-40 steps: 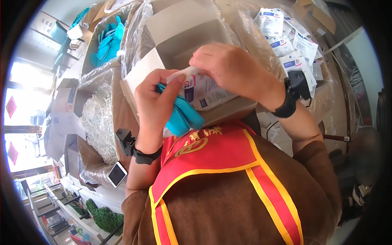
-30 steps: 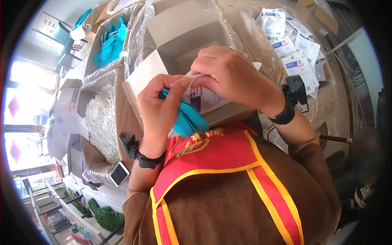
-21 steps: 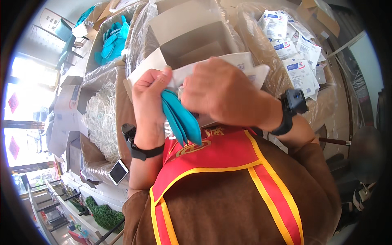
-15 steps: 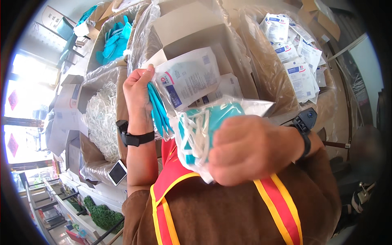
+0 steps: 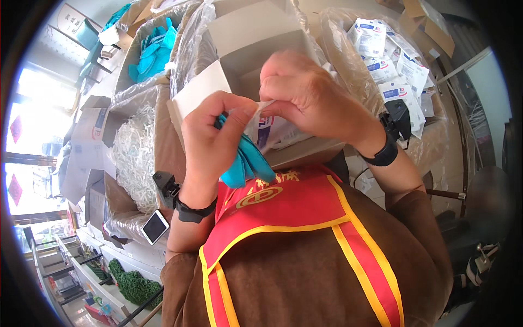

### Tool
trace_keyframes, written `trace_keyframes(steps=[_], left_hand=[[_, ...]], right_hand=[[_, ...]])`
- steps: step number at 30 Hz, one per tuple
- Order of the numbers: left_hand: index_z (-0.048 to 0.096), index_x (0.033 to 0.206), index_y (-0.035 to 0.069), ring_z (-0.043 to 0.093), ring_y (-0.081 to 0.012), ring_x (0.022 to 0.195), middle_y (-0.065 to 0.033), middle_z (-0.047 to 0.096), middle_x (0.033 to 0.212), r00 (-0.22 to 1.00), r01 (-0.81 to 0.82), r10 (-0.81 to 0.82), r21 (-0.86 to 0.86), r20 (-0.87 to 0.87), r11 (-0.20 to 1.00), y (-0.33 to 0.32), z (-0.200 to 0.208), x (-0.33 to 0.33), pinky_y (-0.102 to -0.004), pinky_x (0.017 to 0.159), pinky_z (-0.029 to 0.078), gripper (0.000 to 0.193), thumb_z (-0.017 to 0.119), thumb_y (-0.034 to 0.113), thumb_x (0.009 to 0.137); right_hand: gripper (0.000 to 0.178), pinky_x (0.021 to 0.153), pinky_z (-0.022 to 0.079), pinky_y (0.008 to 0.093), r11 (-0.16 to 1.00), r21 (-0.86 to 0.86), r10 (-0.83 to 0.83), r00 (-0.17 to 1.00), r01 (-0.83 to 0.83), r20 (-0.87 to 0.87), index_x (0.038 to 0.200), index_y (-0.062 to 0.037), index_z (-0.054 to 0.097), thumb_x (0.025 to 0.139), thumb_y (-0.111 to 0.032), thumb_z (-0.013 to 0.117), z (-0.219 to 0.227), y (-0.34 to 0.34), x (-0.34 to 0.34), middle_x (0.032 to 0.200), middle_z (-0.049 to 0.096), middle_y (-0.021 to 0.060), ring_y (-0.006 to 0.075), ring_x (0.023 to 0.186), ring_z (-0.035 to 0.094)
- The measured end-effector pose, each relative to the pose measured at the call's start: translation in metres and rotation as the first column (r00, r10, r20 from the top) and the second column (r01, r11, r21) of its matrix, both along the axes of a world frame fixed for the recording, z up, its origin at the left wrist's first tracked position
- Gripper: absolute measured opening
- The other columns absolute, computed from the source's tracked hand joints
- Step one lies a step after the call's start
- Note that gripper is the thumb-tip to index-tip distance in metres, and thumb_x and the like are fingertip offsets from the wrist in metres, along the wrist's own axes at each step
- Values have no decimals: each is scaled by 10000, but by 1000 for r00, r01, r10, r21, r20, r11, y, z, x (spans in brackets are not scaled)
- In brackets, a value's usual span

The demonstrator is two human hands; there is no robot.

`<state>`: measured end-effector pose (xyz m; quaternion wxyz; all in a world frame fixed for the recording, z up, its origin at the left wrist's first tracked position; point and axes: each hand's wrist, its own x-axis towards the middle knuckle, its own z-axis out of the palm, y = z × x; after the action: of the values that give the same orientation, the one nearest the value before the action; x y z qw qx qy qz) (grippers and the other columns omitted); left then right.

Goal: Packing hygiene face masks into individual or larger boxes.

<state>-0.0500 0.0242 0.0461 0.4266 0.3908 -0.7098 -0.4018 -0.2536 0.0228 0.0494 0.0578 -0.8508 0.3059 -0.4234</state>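
Note:
My left hand (image 5: pixel 218 128) is closed round a small stack of folded teal fabric pieces (image 5: pixel 245 158), which hang below its fingers. Its thumb and fingertips also pinch a thin whitish strip or film edge (image 5: pixel 263 107). The other end of that strip is in my right hand (image 5: pixel 305 98), closed in a pinch close beside the left. What the strip belongs to is hidden by the hands. Behind and below them, a white printed packet (image 5: pixel 286 133) shows in the open cardboard box (image 5: pixel 245 27), partly covered by my right hand.
At the right, a plastic-lined carton (image 5: pixel 348 76) holds several white printed packets (image 5: pixel 400 71). Teal pieces (image 5: pixel 155 54) fill a carton at the back left. Tangled white strands (image 5: pixel 136 158) lie in a nearer lined carton, with a phone (image 5: pixel 155 226) at its front corner.
Both hands have come together over the box. The clear bag with teal and white contents has left my right hand's grip. My left hand has moved right, the teal pieces still in it.

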Motion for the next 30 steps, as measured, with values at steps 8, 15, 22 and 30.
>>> trace_keyframes(steps=[8, 15, 22, 30], left_hand=[[642, 764, 42, 489, -34, 590, 26, 592, 665, 864, -8, 241, 465, -442, 885, -34, -24, 9, -201, 534, 358, 160, 663, 129, 896], [655, 798, 15, 458, -33, 595, 34, 555, 627, 980, -194, 199, 137, -23, 971, -56, -49, 31, -213, 556, 370, 133, 711, 129, 835], [671, 1009, 32, 573, -110, 766, -43, 648, 863, 944, 15, 76, -273, 321, 962, -8, 20, 41, -233, 654, 427, 261, 724, 40, 753], [656, 1118, -16, 635, -129, 910, -87, 695, 967, 896, 401, -444, 411, 10, 819, -4, 21, 32, -284, 794, 490, 294, 689, 40, 831]], right_hand=[[131, 704, 471, 363, 986, -80, 151, 987, -146, 51, 764, -80, 559, 676, -39, 648, 16, 52, 13, 824, 547, 49, 232, 792, 572], [77, 676, 514, 303, 932, 178, 240, 904, -317, 354, 792, -21, 601, 816, 33, 651, 26, 47, -15, 837, 638, 99, 199, 768, 630], [109, 657, 476, 287, 985, 158, 42, 985, -69, 169, 829, -10, 567, 808, 75, 632, 12, 21, -23, 805, 598, 78, 205, 726, 585], [97, 653, 458, 300, 959, 144, 199, 945, -242, 260, 847, -3, 567, 821, 51, 643, 15, 16, -13, 800, 581, 93, 216, 731, 568]])
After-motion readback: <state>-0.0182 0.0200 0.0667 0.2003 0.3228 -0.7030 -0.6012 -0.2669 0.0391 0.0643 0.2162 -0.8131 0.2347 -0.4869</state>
